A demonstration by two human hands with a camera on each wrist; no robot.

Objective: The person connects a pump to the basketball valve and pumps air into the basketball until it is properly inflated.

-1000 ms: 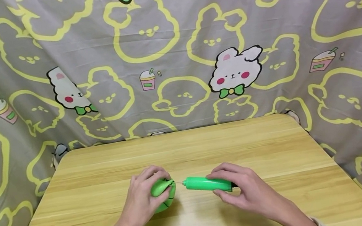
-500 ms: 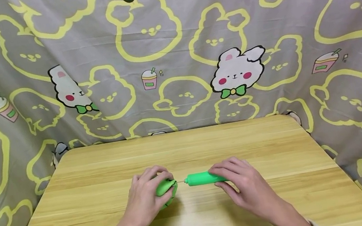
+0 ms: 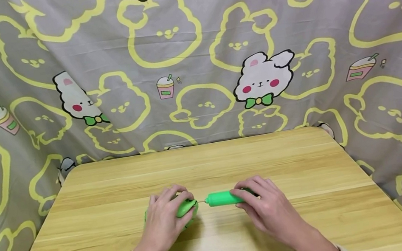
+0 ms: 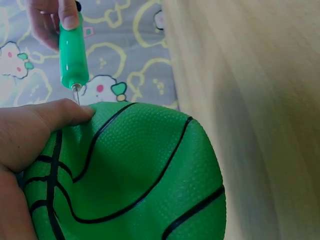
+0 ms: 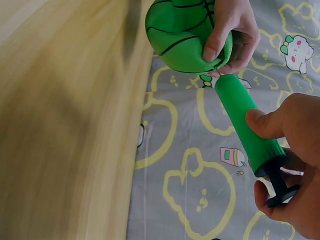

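A partly collapsed green ball [image 4: 145, 160] with black lines, patterned like a basketball, is dented inward. My left hand [image 3: 167, 216] grips it near its right end, thumb and fingers squeezing the skin around the needle [image 4: 76, 95]. That thin metal needle runs from the ball to the nozzle of a green hand pump [image 3: 223, 198]; its tip is hidden at the ball. With my right hand [image 3: 270, 203] I hold the pump, thumb on the green barrel. Its black T-shaped handle [image 5: 280, 190] sits at the rear, with my fingers curled beside it in the right wrist view.
Both hands work over a light wood-grain table [image 3: 206, 163]. Behind it and along the sides hangs a grey curtain [image 3: 185, 72] printed with yellow outlines, rabbits and drink cups.
The pump has swung from a slight downward tilt to nearly level. My left hand and the ball have shifted a little to the right; the needle still joins ball and pump.
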